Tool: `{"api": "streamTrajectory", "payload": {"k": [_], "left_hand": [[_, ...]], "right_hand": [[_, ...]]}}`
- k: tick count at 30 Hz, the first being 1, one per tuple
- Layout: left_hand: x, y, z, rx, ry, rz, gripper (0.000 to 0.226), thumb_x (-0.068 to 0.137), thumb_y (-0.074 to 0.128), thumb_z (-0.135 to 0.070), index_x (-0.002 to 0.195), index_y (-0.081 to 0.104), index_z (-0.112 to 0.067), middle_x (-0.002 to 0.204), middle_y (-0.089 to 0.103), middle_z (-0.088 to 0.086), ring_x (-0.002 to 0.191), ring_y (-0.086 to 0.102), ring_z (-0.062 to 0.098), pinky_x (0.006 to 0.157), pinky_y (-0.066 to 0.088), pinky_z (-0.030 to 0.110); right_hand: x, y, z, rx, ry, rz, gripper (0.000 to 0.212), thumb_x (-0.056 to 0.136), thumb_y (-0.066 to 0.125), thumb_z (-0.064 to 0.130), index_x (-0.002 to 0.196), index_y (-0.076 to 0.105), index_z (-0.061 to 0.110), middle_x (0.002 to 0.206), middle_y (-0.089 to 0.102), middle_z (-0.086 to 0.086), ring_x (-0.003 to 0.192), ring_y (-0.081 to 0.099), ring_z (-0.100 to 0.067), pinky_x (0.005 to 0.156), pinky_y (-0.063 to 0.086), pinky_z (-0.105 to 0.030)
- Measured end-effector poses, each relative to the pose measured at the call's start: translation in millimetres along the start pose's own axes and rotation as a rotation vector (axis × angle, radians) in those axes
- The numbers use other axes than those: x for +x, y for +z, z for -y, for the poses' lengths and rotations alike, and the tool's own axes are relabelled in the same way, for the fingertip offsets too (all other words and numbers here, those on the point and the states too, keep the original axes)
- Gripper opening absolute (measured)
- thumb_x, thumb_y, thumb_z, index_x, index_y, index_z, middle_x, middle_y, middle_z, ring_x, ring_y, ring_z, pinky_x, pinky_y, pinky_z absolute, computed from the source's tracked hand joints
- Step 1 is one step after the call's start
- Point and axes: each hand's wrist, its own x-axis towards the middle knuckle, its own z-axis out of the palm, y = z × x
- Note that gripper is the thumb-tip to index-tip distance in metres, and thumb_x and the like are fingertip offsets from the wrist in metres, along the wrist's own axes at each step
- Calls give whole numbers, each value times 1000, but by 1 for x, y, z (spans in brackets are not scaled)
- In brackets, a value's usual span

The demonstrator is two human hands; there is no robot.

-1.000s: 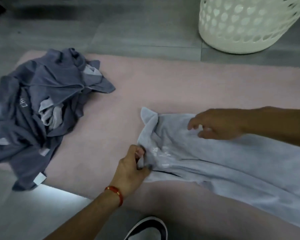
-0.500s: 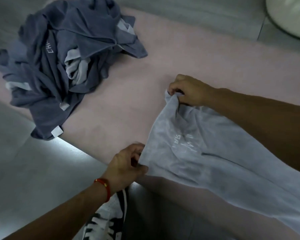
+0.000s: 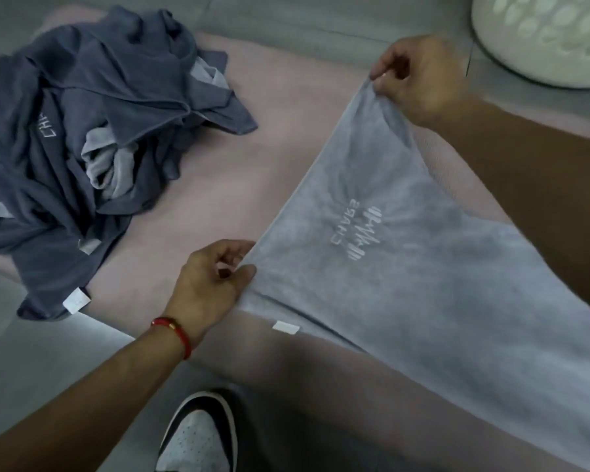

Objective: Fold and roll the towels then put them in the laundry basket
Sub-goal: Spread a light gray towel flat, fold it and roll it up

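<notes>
A soft, plush light grey towel (image 3: 406, 267) with white embroidered lettering and a small white tag on its near edge is stretched out above a pale pink fuzzy mat (image 3: 218, 185), its short left edge pulled taut between two hands. The left hand (image 3: 212, 284), with a red cord bracelet (image 3: 172, 330) at the wrist, pinches the near corner of that edge between thumb and curled fingers. The right hand (image 3: 419, 73) pinches the far corner the same way, fingers closed tight on the fabric. The rest of the towel trails to the right under the right forearm. On the far left of the mat lies a crumpled heap of dark blue-grey towels (image 3: 82, 141), with paler grey folds and white tags showing. At the far right corner stands a white plastic laundry basket (image 3: 552, 39) with oval holes, on grey floor beside the mat. A black-and-white perforated sneaker (image 3: 198, 434) shows at the near edge.
</notes>
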Motion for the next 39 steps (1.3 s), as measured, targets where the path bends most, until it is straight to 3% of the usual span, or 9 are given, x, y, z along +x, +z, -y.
{"api": "streamTrajectory", "payload": {"k": [4, 9, 13, 18, 21, 24, 32, 36, 39], "left_hand": [[-6, 5, 28, 4, -151, 39, 17, 83, 81, -22, 98, 75, -27, 89, 74, -1, 87, 71, 21, 84, 60, 40], [-28, 5, 31, 155, -83, 77, 41, 78, 83, -14, 109, 66, -36, 85, 73, -12, 81, 69, 2, 81, 59, 29], [-33, -2, 34, 108, -120, 52, 44, 79, 80, -6, 111, 68, -35, 80, 71, -6, 79, 69, 12, 82, 60, 40], [-37, -22, 39, 55, -96, 6, 46, 79, 77, 1, 106, 71, -36, 85, 73, -1, 82, 69, 20, 86, 59, 44], [-41, -26, 42, 88, -102, -17, 45, 78, 75, 4, 102, 71, -34, 83, 74, -5, 82, 70, 14, 82, 59, 35], [-44, -20, 45, 247, -83, 16, 46, 76, 72, 4, 96, 65, -37, 87, 71, -13, 81, 66, -3, 78, 54, 19], [36, 38, 1, 675, 652, 191, 48, 77, 56, -25, 124, 64, -18, 122, 62, 8, 109, 57, 36, 88, 51, 47], [102, 84, -43, 839, 718, 205, 59, 84, 69, -25, 140, 51, -22, 149, 43, 14, 127, 42, 40, 95, 45, 55], [137, 110, -71, 895, 622, 197, 53, 89, 66, -36, 138, 49, -23, 142, 45, 11, 125, 42, 37, 96, 39, 52]], "right_hand": [[-17, 36, -10, -311, 30, 462, 62, 99, 57, 16, 156, 36, 28, 163, 29, -10, 149, 30, -29, 121, 23, -33], [-44, 48, -33, -393, 136, 382, 41, 97, 52, 12, 138, 51, 16, 134, 59, -17, 118, 57, -36, 102, 47, -43], [-61, 49, -32, -414, 170, 344, 32, 94, 65, 30, 121, 62, 13, 119, 65, -16, 103, 60, -35, 88, 50, -38], [-49, 28, -9, -391, 92, -44, 21, 89, 64, 32, 99, 73, 16, 101, 71, -13, 93, 65, -36, 78, 50, -37], [-38, 23, -7, -271, 133, 58, 24, 94, 64, 23, 114, 73, 14, 118, 70, -13, 108, 64, -34, 90, 49, -33], [-47, 26, -6, -346, 159, 372, 58, 97, 60, 18, 152, 42, 16, 156, 42, -11, 141, 42, -32, 116, 33, -33], [-176, 20, -15, -552, 84, 408, 55, 101, 48, 32, 152, 34, 17, 157, 30, -14, 138, 38, -38, 107, 39, -53], [-283, 18, -28, -517, 241, 477, 63, 103, 26, 47, 160, 21, 21, 167, 10, -13, 152, 15, -36, 115, 27, -62], [-357, 11, -33, -510, 333, 475, 70, 97, 3, 56, 162, 6, 30, 170, -3, -6, 156, 1, -33, 122, 17, -59]]}}
